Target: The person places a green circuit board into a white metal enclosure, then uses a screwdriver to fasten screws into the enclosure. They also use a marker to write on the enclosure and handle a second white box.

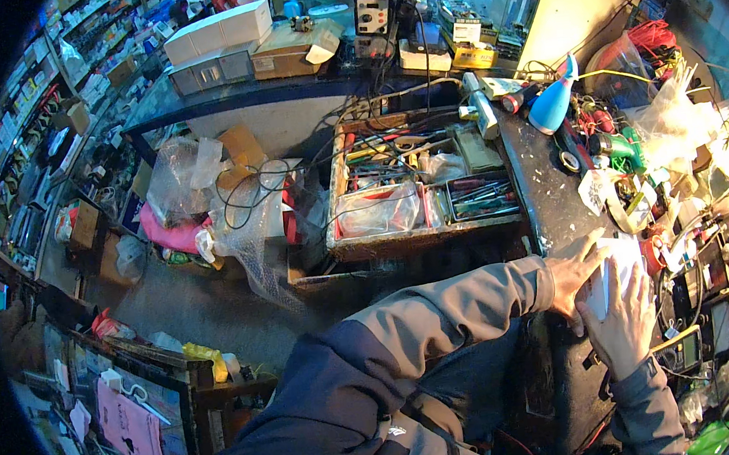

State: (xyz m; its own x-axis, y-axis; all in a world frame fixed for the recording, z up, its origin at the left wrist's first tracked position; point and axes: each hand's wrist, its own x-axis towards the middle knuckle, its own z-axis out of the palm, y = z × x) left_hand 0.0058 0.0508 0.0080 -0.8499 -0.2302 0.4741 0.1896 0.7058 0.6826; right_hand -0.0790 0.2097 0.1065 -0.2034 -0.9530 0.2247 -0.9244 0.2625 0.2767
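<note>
At the right-hand bench, my left hand [569,274] rests against the left side of a white, flat-looking piece [597,291], its fingers stretched toward the far edge and its thumb lower down. My right hand [624,325] lies over the same piece from the near side, fingers straight and slightly spread. Strong light washes out the white surface, so I cannot tell whether it is paper or a small box. Beside the right fingertips sits a red and white round thing [653,254], perhaps a spool.
A wooden drawer [427,241] full of hand tools stands left of the bench. On the bench are a blue cone-shaped bottle [553,106], a roll of tape [569,160], a green tool [618,147] and tangled wires. Plastic wrap [246,230] lies to the left.
</note>
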